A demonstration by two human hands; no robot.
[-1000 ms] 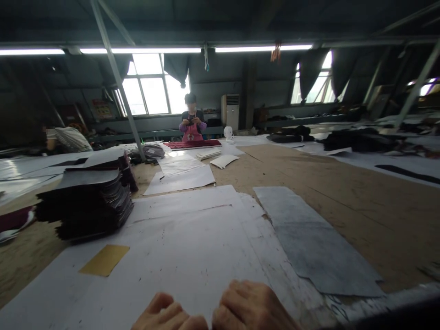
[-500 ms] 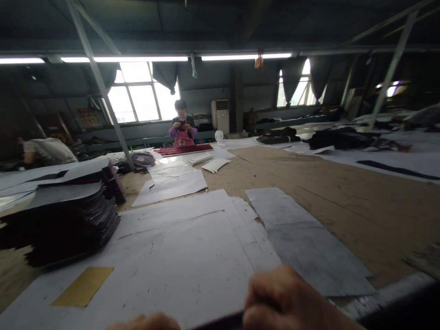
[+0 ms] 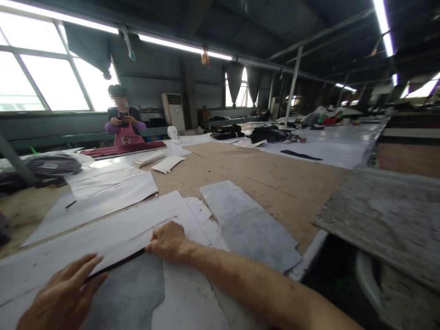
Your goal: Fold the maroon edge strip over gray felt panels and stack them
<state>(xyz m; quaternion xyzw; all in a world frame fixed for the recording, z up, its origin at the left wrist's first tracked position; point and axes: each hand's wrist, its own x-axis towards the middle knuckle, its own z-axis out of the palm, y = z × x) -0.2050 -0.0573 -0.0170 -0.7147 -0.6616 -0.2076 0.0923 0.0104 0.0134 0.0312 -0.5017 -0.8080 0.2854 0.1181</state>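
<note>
A grey sheet (image 3: 132, 286) with a thick dark edge lies low in the view, over white paper (image 3: 192, 293). My right hand (image 3: 168, 240) is closed around its far right corner, fingers curled in. At the left, my left hand (image 3: 62, 293) pinches the same dark edge between thumb and outstretched fingers. Whether the sheet is one layer or several, I cannot tell. Beyond my right forearm lies another grey sheet (image 3: 247, 224), flat on the brown tabletop (image 3: 275, 178).
Across the table, a person in a pink apron (image 3: 126, 135) holds a dark object. Dark red strips (image 3: 123, 150), white sheets (image 3: 168, 164) and a small white fan (image 3: 173, 133) lie or stand there. To the right, a worn grey board (image 3: 385, 215) juts over a dark gap.
My view has turned right, and the dark stack at the left has nearly left it. Both hands have come further into view, and the grey sheet now shows between them.
</note>
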